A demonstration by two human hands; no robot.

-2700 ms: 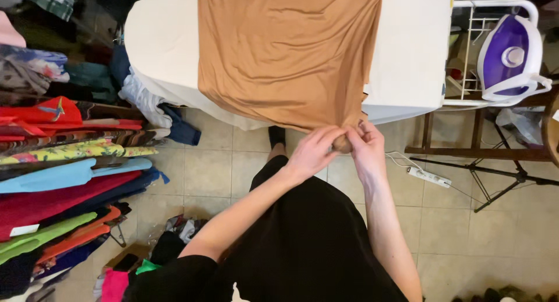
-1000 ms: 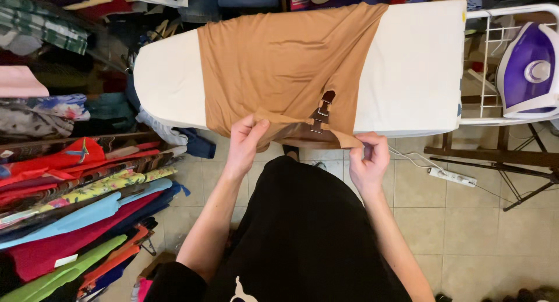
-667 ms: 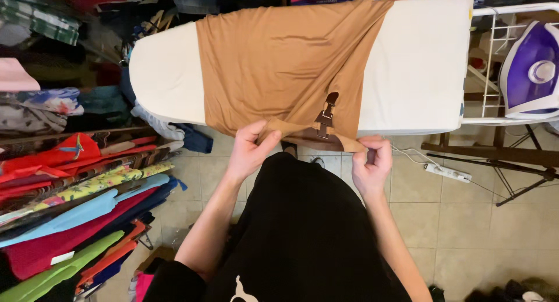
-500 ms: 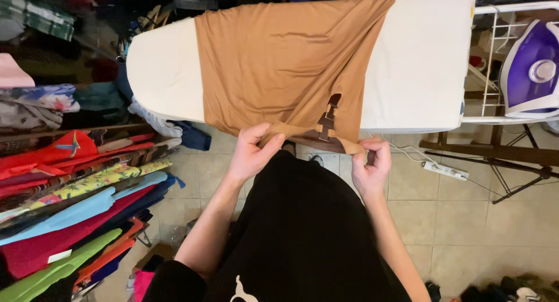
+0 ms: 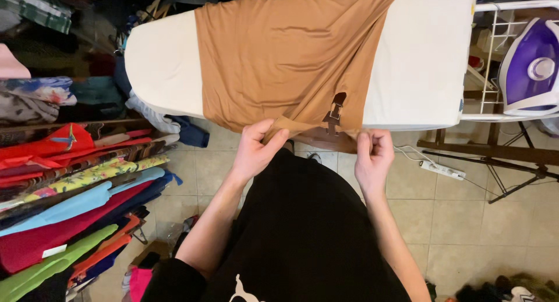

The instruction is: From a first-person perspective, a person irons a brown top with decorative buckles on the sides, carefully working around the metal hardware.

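Shifted slightly, both hands (image 5: 256,151) (image 5: 372,156) grip pinched shut on garment hem (image 5: 303,126) between.

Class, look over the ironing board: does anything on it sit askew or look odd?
Yes. The tan garment lies skewed across the ironing board, creased, its near hem bunched where the left hand and right hand pinch it. A dark buckled tab sits twisted there.
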